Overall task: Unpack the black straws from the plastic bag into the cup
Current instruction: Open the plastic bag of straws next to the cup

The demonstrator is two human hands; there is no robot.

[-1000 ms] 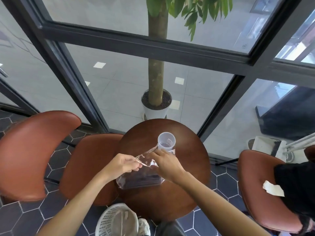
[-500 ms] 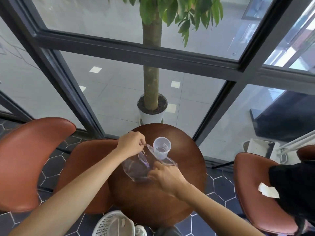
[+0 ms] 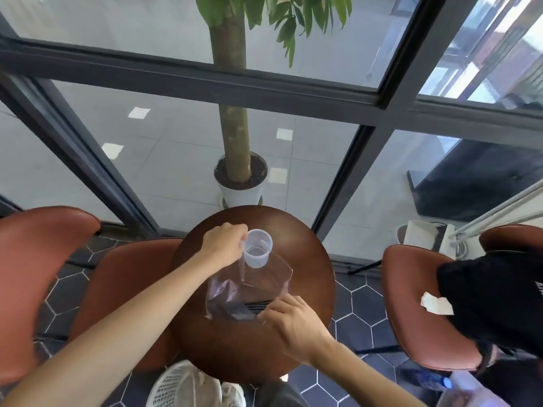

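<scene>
Our left hand (image 3: 224, 243) fingers curl, pinching the plastic bag (image 3: 249, 284) top beside the cup (image 3: 258, 248). Our right hand (image 3: 293, 323) fingers clamp the black straws (image 3: 255, 306) at the bag's near end. Everything sits on the round table (image 3: 311, 259).

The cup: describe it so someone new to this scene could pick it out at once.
Find the round wooden table in front of the potted tree. On its far half, beside the left hand, stands the cup, at the top end of the plastic bag. It is the only upright, see-through, rigid thing there; the bag is limp and holds the black straws.
</scene>
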